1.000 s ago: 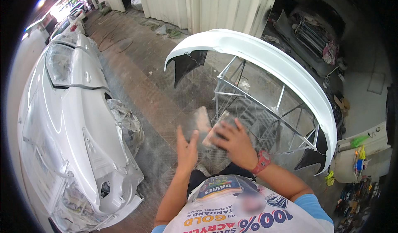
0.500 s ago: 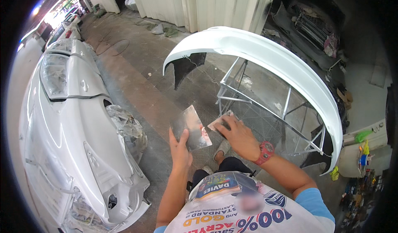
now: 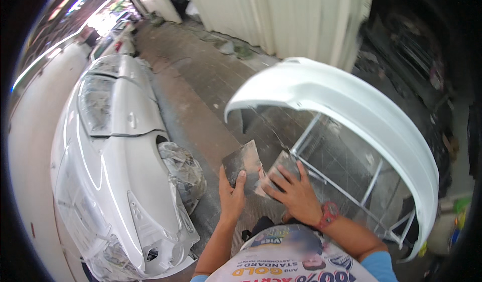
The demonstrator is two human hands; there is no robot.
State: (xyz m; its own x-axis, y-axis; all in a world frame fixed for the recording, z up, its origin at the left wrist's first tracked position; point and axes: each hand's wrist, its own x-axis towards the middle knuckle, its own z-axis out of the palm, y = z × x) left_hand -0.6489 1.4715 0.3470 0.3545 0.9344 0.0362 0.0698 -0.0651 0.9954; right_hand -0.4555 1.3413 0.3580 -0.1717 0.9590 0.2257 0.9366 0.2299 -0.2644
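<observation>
Light: daylight from upper left, blown out at the street end (image 3: 103, 18) | Glare: soft sheen on white car (image 3: 115, 181) and white bumper (image 3: 361, 111) | Shadows: right side behind the bumper dim, detail lost | Distortion: strong fisheye, black rim, edges bent | Focus: centre fairly sharp, edges smeared

left hand (image 3: 232, 197) and right hand (image 3: 296, 197) each hold a metal spreader blade (image 3: 243, 161).

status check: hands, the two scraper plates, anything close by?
Left hand grips dark flat plate, thumb on its face. Right hand holds second plate, edges meeting. White bumper on metal stand just ahead; white car to the left.
</observation>
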